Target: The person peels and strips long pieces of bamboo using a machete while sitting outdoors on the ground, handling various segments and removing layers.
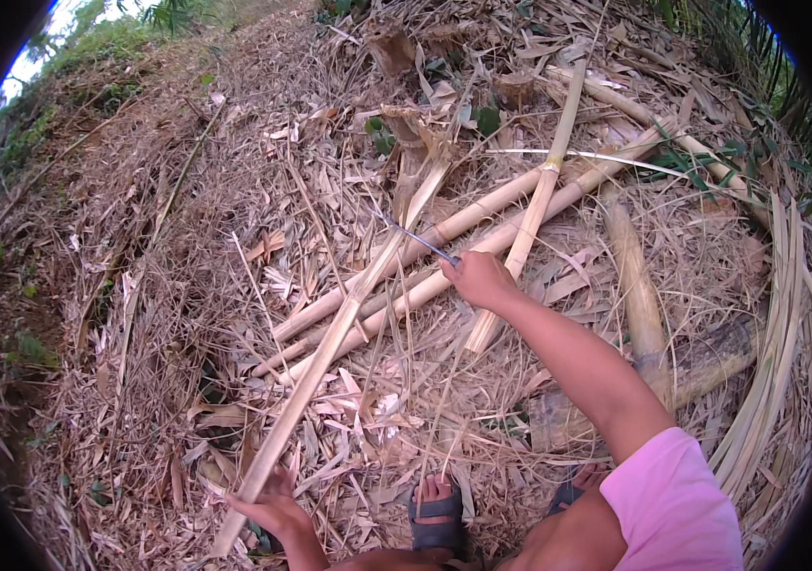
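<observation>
A long split bamboo piece (pixel 316 371) slants up and away from my left side, its far end near a cut bamboo stump (pixel 411 143). My left hand (pixel 277 509) is closed around its near end from below. My right hand (pixel 480 279), arm stretched forward, grips the handle of a knife (pixel 430 246). The thin blade points up and left and lies across the split piece, toward its far part; whether it cuts in, I cannot tell. Under the split piece, bamboo poles (pixel 415 293) rest on the ground, running from lower left to upper right.
Another bamboo length (pixel 532 224) crosses the poles. A thick log (pixel 634 276) and a dark, weathered log (pixel 711 366) lie to the right, beside a bundle of thin bamboo strips (pixel 768 381). Dry leaves and shavings cover the slope. My sandalled foot (pixel 436 514) is at the lower edge.
</observation>
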Demonstrator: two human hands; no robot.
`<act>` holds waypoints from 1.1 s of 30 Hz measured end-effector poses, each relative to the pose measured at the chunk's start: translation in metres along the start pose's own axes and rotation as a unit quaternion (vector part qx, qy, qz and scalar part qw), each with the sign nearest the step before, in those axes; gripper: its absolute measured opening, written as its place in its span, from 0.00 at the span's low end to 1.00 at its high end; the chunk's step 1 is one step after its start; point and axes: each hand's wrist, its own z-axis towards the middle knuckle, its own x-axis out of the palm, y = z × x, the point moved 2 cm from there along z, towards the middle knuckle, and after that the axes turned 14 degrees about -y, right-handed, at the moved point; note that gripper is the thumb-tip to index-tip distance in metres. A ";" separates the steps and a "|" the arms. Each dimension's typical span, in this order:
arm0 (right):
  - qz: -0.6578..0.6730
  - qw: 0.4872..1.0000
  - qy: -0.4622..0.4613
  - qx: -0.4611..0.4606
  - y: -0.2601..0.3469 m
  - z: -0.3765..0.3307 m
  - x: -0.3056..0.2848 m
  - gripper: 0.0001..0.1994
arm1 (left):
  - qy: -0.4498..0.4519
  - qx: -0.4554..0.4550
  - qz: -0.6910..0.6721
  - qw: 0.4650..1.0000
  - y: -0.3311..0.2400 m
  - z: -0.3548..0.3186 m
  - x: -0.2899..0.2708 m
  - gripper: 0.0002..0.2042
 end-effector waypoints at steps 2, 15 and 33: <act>-0.009 1.000 0.006 -0.002 -0.002 -0.003 0.004 0.25 | 0.054 -0.106 0.092 0.989 0.018 -0.017 -0.025 0.35; -0.105 0.992 0.075 0.017 -0.025 -0.010 0.008 0.23 | 0.407 0.355 0.562 0.627 0.176 0.013 0.141 0.29; -0.141 0.949 -0.023 -0.283 -0.017 -0.058 0.023 0.20 | 0.469 -0.202 0.490 0.707 0.108 -0.047 0.127 0.26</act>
